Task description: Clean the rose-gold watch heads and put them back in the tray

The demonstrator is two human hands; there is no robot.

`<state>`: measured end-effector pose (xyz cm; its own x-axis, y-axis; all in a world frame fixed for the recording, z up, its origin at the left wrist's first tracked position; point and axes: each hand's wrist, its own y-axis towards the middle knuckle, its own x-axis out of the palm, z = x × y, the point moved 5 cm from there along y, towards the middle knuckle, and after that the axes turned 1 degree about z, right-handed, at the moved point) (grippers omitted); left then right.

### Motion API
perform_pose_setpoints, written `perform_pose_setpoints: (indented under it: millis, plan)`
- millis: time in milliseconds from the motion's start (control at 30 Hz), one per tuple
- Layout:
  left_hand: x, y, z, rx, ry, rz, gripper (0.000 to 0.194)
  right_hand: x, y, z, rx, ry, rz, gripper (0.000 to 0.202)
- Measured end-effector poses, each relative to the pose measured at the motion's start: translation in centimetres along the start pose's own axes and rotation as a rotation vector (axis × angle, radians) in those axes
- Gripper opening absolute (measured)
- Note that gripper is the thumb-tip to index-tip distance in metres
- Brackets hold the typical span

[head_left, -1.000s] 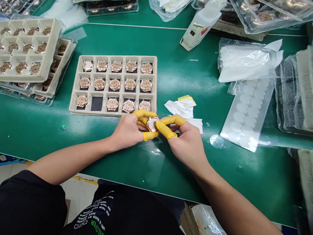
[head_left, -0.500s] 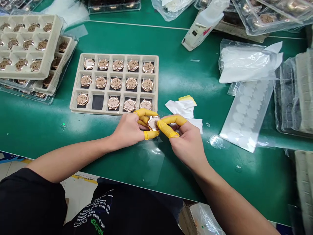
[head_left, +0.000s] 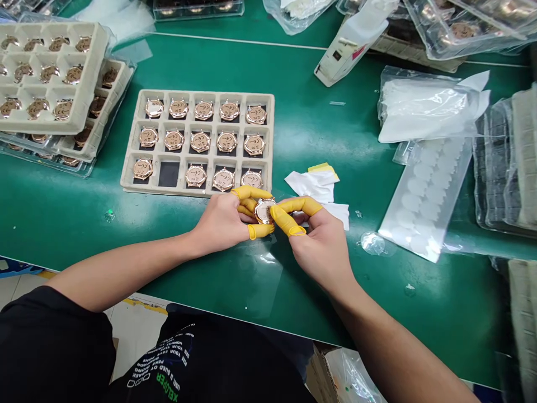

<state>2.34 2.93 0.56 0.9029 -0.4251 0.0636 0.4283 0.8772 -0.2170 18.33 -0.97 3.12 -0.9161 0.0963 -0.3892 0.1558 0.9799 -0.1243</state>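
A rose-gold watch case point(head_left: 263, 211) with a pale round face turned up is held above the green table's near side. My left hand point(head_left: 224, 221), in yellow finger cots, grips it by the edge between thumb and fingers. From the other side, the thumb and forefinger of my right hand point(head_left: 316, 232) pinch at the rim, the thumb lying over the case's right part. Just beyond is a beige compartment tray point(head_left: 197, 193) of similar cases, backs up; one front-row pocket point(head_left: 169, 174) shows only its dark pad. White cloths point(head_left: 312, 184) lie beside my right fingers.
Stacked trays of watch cases point(head_left: 46, 126) stand at the left. To the right lie a sheet of round clear stickers point(head_left: 428, 196), a bag of white sheets point(head_left: 423, 106) and a loose clear disc point(head_left: 372, 243). A white plastic bottle point(head_left: 356, 42) is at the back; more trays point(head_left: 503, 168) line the right edge.
The whole view has shifted very slightly. Both hands keep their hold on the watch case with almost no visible movement.
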Motion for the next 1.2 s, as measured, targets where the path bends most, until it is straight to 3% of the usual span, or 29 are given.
perform_pose_setpoints:
  millis: [200,300,433,500,567,667,767,800,867,933,1000,1067,1200]
  plan:
    - [0.0,-0.1,0.2,0.001,0.009,0.004,0.055,-0.3,0.0,-0.3,-0.011,-0.027,0.012,0.014]
    - [-0.1,-0.1,0.4,0.000,0.035,0.023,0.053,-2.1,1.0,-0.2,-0.083,-0.057,0.163,0.021]
    - [-0.1,-0.2,0.5,-0.006,0.063,0.037,0.054,-3.6,3.3,0.4,-0.299,-0.436,0.337,0.030]
    - [-0.1,-0.2,0.5,-0.014,0.079,0.040,0.054,-3.4,4.5,0.9,-0.369,-0.611,0.314,0.023]
    - [-0.1,-0.2,0.5,-0.024,0.087,0.043,0.054,-3.5,5.2,1.0,-0.417,-0.645,0.285,0.017]
    - [-0.1,-0.2,0.5,-0.030,0.082,0.044,0.055,-5.9,5.2,0.2,-0.482,-0.575,0.421,0.023]
    - [-0.2,-0.2,0.5,-0.017,0.093,0.048,0.056,-9.2,4.9,0.1,-0.418,-0.636,0.580,0.028]
    - [-0.2,-0.1,0.5,-0.012,0.102,0.050,0.056,-9.8,5.1,0.5,-0.386,-0.656,0.564,0.028]
    - [-0.3,-0.1,0.5,-0.003,0.118,0.050,0.055,-9.8,5.9,1.6,-0.361,-0.649,0.407,0.029]
    - [-0.3,-0.1,0.5,-0.001,0.118,0.043,0.055,-8.8,6.9,2.7,-0.386,-0.626,0.224,0.035]
    - [-0.3,-0.1,0.4,-0.003,0.113,0.039,0.055,-8.0,7.8,3.5,-0.365,-0.667,0.128,0.043]
    - [-0.4,-0.1,0.4,-0.004,0.117,0.040,0.056,-7.8,8.4,3.9,-0.312,-0.718,0.122,0.040]
    - [-0.5,-0.1,0.4,-0.011,0.132,0.047,0.057,-8.5,7.4,2.3,-0.311,-0.591,0.195,0.008]
